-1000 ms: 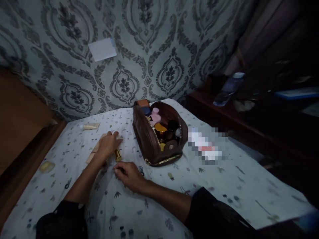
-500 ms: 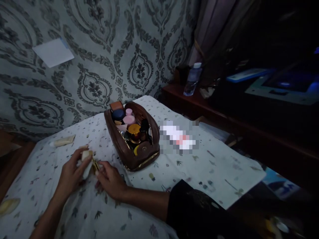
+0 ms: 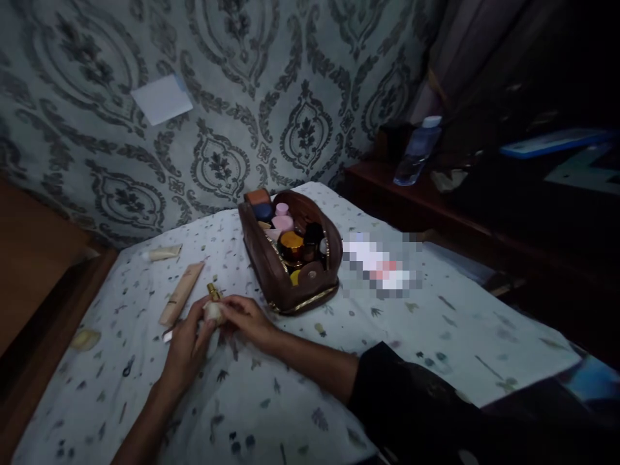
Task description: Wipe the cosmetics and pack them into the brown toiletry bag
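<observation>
Okay, now it's a two-handed job

Left hand (image 3: 186, 339) has its fingers curled round a small pale piece (image 3: 213, 314) over the patterned cloth (image 3: 271, 413); fingers of the right hand (image 3: 252, 323) bend in beside it, too dim to tell if they grip. Gold bit (image 3: 213, 292) sticks up just behind, maybe attached. Tan tube (image 3: 181, 294), mostly under the left hand a second ago, lies uncovered, so I'd guess that piece gets the attention. Unzipped brown bag (image 3: 265, 270) sits farther back.

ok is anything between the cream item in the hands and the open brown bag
Only the right hand, its fingers at the right side of the cream item; past that hand, nothing visible stands on the cloth before the brown bag.
</observation>
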A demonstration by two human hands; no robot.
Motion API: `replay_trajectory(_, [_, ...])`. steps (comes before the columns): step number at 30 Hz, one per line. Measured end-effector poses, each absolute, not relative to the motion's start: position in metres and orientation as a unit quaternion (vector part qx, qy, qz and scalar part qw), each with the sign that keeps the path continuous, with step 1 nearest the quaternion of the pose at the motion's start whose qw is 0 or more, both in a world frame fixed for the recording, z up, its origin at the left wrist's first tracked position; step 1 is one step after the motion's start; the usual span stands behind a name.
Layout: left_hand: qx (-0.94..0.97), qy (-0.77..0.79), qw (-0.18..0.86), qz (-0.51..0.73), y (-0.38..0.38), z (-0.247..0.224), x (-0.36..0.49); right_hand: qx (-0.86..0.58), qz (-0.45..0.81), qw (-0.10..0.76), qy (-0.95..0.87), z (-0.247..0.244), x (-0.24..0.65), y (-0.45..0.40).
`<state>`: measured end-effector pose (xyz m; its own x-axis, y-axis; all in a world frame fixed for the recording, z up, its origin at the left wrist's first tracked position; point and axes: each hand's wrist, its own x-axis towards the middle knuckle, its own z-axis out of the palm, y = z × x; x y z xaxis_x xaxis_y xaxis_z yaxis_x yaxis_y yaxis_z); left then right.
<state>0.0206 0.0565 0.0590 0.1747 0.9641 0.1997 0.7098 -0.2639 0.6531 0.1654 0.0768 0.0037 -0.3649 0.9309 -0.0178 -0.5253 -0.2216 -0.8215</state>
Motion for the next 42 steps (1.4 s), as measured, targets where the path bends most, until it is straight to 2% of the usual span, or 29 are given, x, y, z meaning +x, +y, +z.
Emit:
replay_trajectory(4, [0.647, 0.600, 0.287, 0.373, 0.050, 0.053, 0.012, -0.228, 0.784, 0.489, -0.308, 0.008, 0.171, 0.081])
replay_trajectory(9, [0.561, 0.596, 0.359, 0.448, 0.043, 0.040, 0.000, -0.253, 0.798, 0.471, -0.278, 0.011, 0.174, 0.084])
replay_trajectory(13, [0.595, 0.537, 0.324, 0.503, 0.032, 0.036, 0.005, -0.277, 0.788, 0.465, -0.293, 0.009, 0.169, 0.080])
replay_trajectory(18, [0.748, 0.426, 0.240, 0.450, 0.026, 0.032, 0.018, -0.283, 0.784, 0.452, -0.317, 0.007, 0.169, 0.074])
replay_trajectory(24, [0.729, 0.463, 0.199, 0.463, 0.019, 0.028, 0.020, -0.279, 0.782, 0.422, -0.365, 0.011, 0.168, 0.069])
replay_trajectory(28, [0.699, 0.497, 0.208, 0.470, 0.016, 0.031, 0.021, -0.268, 0.781, 0.414, -0.383, 0.012, 0.167, 0.067])
replay_trajectory(34, [0.625, 0.528, 0.308, 0.485, 0.023, 0.031, 0.019, -0.267, 0.777, 0.406, -0.400, 0.008, 0.167, 0.067])
replay_trajectory(42, [0.523, 0.560, 0.428, 0.479, 0.026, 0.028, 0.019, -0.257, 0.777, 0.437, -0.374, 0.012, 0.166, 0.068])
